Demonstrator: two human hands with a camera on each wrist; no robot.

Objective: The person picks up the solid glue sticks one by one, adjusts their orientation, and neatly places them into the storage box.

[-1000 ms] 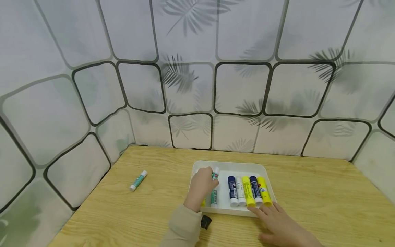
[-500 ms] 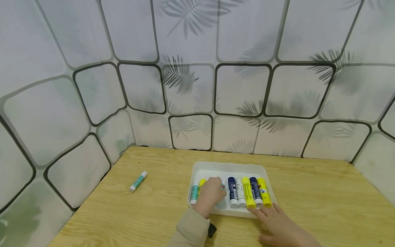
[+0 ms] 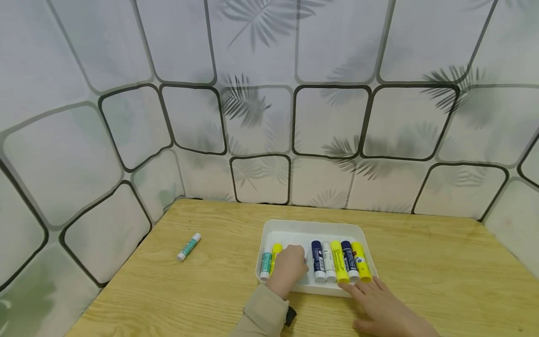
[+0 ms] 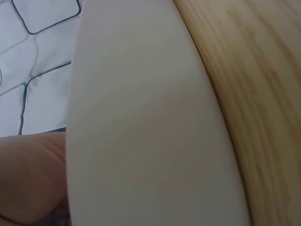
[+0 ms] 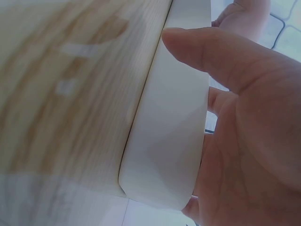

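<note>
In the head view, a white tray (image 3: pixel 313 226) holds several glue sticks lying side by side. My left hand (image 3: pixel 289 267) reaches down into it with curled fingers and grips a glue stick, almost fully hidden under the hand. To its left lie a green glue stick (image 3: pixel 266 264) and a yellow glue stick (image 3: pixel 275 253). On its right is a row: a navy glue stick (image 3: pixel 317 261), a white one, a yellow one and others. My right hand (image 3: pixel 376 302) rests its extended fingers over the tray's near rim at the row's ends; its thumb shows outside the wall in the right wrist view.
Another green glue stick (image 3: pixel 189 247) lies on the wooden table (image 3: pixel 202 295), left of the tray. A patterned curtain (image 3: pixel 328 121) hangs along the table's back and left side. The tray's outer wall (image 4: pixel 146 122) fills most of the left wrist view.
My left hand has moved right and slightly nearer within the tray with the glue stick, uncovering the green and yellow glue sticks at the left end. My right hand has stayed in place.
</note>
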